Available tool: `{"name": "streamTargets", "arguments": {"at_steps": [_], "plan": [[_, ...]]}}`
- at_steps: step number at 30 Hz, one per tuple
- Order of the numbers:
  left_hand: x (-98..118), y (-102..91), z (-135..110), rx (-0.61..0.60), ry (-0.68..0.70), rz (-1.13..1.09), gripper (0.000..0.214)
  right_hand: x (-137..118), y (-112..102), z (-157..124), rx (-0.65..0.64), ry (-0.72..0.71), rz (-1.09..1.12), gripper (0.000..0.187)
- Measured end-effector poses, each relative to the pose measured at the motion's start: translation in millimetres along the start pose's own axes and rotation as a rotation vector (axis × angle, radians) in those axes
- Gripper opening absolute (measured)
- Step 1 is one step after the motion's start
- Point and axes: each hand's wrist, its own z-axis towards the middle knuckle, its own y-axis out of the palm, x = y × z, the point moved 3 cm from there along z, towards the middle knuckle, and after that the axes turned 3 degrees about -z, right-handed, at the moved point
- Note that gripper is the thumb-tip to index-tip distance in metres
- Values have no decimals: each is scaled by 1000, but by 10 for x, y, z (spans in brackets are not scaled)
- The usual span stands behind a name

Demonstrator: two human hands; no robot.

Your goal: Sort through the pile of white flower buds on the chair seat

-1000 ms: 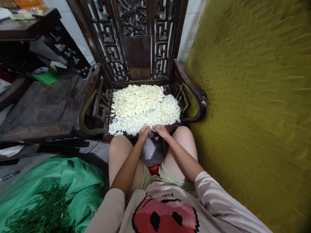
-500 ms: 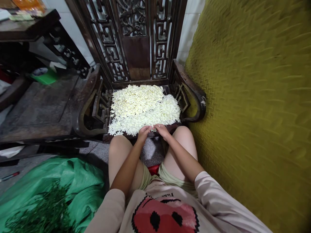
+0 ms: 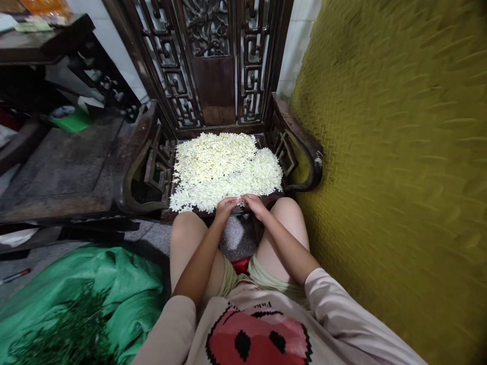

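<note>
A heap of small white flowers [image 3: 224,165] covers the seat of a dark carved wooden chair [image 3: 300,137] in front of me. My left hand [image 3: 225,208] and my right hand [image 3: 254,204] meet at the near edge of the heap, fingers curled and pinched together around something small between them. What they pinch is too small to name; it looks like a flower from the heap. My knees sit just below the seat's front edge.
A yellow-green textured wall [image 3: 399,152] rises close on the right. A dark wooden bench [image 3: 64,167] stands to the left. A green sheet [image 3: 91,289] with green sprigs [image 3: 64,334] lies on the floor at lower left.
Both hands stay at the near edge of the heap; the fingers shift only slightly against each other.
</note>
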Motion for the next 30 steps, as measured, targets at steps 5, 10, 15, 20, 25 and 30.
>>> {"name": "streamTargets", "arguments": {"at_steps": [5, 10, 15, 20, 25, 30], "plan": [[20, 5, 1, 40, -47, -11, 30, -1, 21, 0, -51, 4, -19, 26], [26, 1, 6, 76, -39, -9, 28, -20, 32, -17, -71, -7, -33, 28], [12, -22, 14, 113, -18, 26, 26, -71, 35, -63, -43, -21, -67, 34], [10, -61, 27, 167, 20, 34, 23, -148, 17, -104, 43, -121, -144, 35], [-9, -78, 34, 186, -17, 16, 23, -162, 12, -108, 65, -160, -165, 31], [-81, -104, 83, 180, -115, -58, 23, -145, 15, -99, 74, -131, -110, 28]]}}
